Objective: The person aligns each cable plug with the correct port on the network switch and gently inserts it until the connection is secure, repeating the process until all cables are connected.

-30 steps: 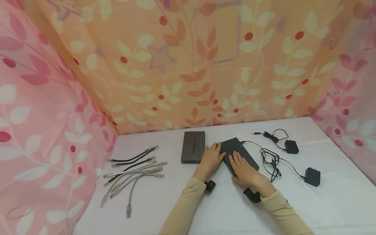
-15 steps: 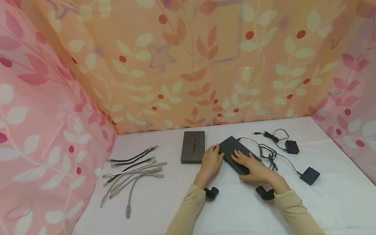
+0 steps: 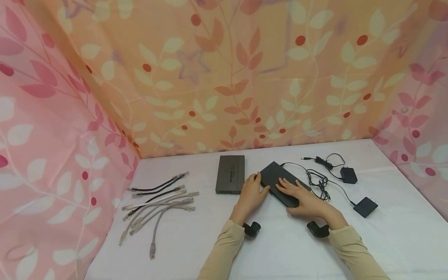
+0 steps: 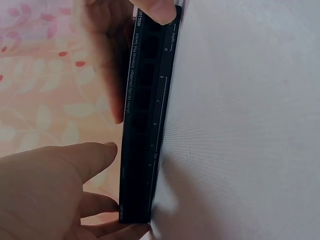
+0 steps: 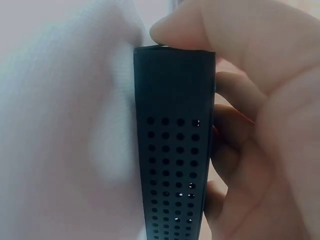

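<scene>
A flat black Ethernet switch (image 3: 274, 178) lies diagonally on the white table, a cable running from its back corner. My left hand (image 3: 251, 191) touches its left end with the fingertips, thumb held apart. The right hand (image 3: 302, 200) rests on its top, fingers spread and thumb at the near corner. Numbered ports line the front of the switch (image 4: 140, 125) in the left wrist view, where the right thumb covers the last one. Seen from the right wrist, the vented side of the switch (image 5: 172, 100) shows rows of round holes, with the thumb at its end.
Left of the black switch lies a grey NETGEAR switch (image 3: 231, 175). Several black and grey network cables (image 3: 161, 206) are spread at the left. A power adapter (image 3: 365, 207) with a coiled cord (image 3: 318, 182) lies at right, and another adapter (image 3: 348, 175) behind it.
The black switch has turned counterclockwise, its near end swinging right. My right hand has moved right with it. The nearer adapter and its cord have shifted left and turned.
</scene>
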### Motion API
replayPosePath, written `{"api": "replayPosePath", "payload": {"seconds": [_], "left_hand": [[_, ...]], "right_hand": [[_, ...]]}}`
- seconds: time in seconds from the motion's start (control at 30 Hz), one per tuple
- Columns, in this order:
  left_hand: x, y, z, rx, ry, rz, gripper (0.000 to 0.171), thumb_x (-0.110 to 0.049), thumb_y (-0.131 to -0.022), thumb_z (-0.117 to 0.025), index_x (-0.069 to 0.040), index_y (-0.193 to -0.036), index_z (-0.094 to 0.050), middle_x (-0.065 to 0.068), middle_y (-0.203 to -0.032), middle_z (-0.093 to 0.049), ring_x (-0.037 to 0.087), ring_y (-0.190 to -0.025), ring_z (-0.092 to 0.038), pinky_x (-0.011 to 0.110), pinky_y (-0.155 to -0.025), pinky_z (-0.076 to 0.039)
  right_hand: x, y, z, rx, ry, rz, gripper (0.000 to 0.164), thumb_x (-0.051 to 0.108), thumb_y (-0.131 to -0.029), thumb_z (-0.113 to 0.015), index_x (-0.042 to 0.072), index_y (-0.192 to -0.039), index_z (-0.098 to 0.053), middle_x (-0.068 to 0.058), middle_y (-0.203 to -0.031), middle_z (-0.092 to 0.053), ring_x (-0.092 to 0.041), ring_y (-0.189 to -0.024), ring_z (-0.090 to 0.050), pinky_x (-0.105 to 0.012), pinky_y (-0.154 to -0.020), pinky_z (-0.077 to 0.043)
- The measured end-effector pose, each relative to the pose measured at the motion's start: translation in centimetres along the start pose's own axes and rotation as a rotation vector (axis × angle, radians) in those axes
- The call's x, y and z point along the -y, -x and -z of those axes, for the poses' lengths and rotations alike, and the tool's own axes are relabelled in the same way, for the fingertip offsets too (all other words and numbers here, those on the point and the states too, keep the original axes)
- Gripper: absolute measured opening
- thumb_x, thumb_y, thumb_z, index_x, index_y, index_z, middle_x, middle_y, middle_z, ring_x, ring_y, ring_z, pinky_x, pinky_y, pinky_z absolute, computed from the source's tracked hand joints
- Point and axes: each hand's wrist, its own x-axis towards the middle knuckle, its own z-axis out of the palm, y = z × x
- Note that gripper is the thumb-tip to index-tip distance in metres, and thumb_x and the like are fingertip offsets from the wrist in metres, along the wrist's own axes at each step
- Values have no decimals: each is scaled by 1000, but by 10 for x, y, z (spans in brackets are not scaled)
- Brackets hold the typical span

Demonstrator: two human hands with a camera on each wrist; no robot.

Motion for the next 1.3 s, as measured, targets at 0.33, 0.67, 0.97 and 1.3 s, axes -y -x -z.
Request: {"api": "replayPosePath", "payload": {"seconds": [0.33,0.67,0.97,1.3], "left_hand": [[-2,0,3,1,162,65,68,-40,-95,-49,1,-144,-27,17,-141,-39,31,-129,-39,43,-104,-35],[2,-6,5,53,804,221,74,-44,-94,-48,1,-146,-18,19,-150,-24,31,-136,-30,44,-107,-30],[-9,-7,-3,128,1672,475,71,-35,-98,-41,-3,-148,-2,31,-149,-5,52,-129,-27,56,-96,-38],[-9,-11,-4,118,1864,525,64,-36,-99,-36,0,-146,-14,31,-146,-17,57,-127,-24,64,-98,-28]], "right_hand": [[-5,-1,-2,-53,-36,45,75,9,-72,-76,5,-138,-43,-19,-149,-27,-40,-137,-21,-64,-105,-7],[-14,3,5,-93,-140,41,69,11,-75,-75,11,-138,-45,-14,-149,-29,-37,-137,-22,-54,-110,-6],[-14,4,6,-112,-145,34,68,13,-75,-76,11,-137,-47,-15,-148,-31,-36,-137,-24,-41,-113,-6],[-5,4,8,-74,-111,26,70,15,-77,-75,9,-139,-43,-18,-149,-27,-43,-135,-22,-53,-110,-9]]}}
